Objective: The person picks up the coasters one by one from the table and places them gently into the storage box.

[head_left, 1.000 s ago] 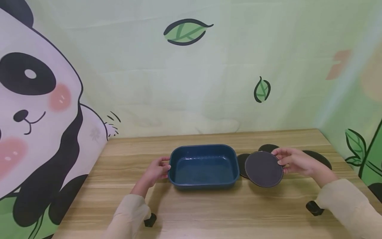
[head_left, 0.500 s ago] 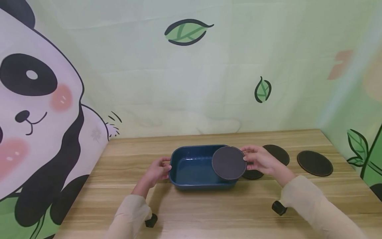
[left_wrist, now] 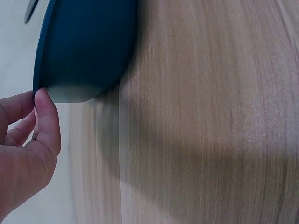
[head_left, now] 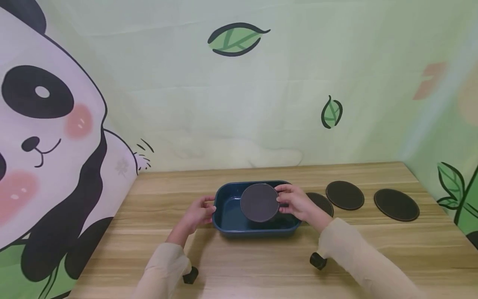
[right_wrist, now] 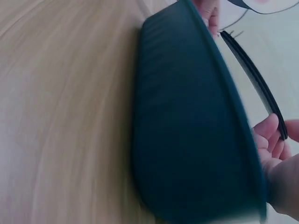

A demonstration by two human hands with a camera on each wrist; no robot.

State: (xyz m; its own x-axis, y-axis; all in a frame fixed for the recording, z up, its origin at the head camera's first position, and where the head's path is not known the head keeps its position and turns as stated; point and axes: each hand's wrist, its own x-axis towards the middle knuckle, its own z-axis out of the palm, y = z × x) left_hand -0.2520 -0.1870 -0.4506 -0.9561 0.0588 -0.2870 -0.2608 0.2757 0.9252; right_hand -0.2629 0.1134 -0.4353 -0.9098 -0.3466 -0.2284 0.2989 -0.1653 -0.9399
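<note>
A deep blue rectangular baking dish (head_left: 231, 222) stands on the wooden table. My left hand (head_left: 198, 214) pinches its left rim between thumb and fingers, seen close up in the left wrist view, where the dish wall (left_wrist: 88, 42) rises at the top. Above the dish's interior, my right hand (head_left: 296, 202) holds a round black coaster (head_left: 260, 202) by its right edge. Edge-on in the right wrist view, that coaster (right_wrist: 254, 77) sits between thumb and fingers, above the dish rim. The coaster covers part of the dish's inside in the head view.
Three more dark coasters lie flat to the right: one coaster (head_left: 322, 203) partly behind my right hand, another coaster (head_left: 345, 195) beyond it, and a third coaster (head_left: 396, 204) farthest right. A panda-printed cloth (head_left: 179, 104) hangs behind the wooden table (head_left: 261, 265).
My right hand has carried the coaster leftward, from over the other coasters to over the dish. The coasters on the table are more exposed. My left hand has stayed on the rim.
</note>
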